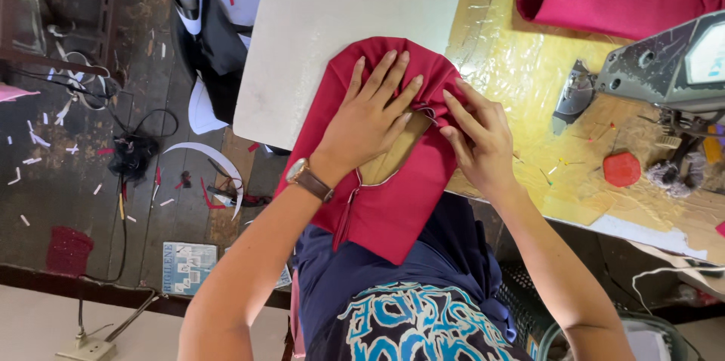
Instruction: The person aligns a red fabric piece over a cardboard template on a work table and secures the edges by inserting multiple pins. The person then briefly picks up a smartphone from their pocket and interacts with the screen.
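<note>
Across the pale worktop [317,21] our red fabric piece [393,210] hangs over the near edge; left hand [370,123] presses flat, right hand [476,138] pinches the fold. We judge we're mid-folding; next needs a steady crease.

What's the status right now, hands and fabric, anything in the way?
Left hand flat on red fabric. Right hand pinching its folded edge. Sewing machine off right, apart.
</note>
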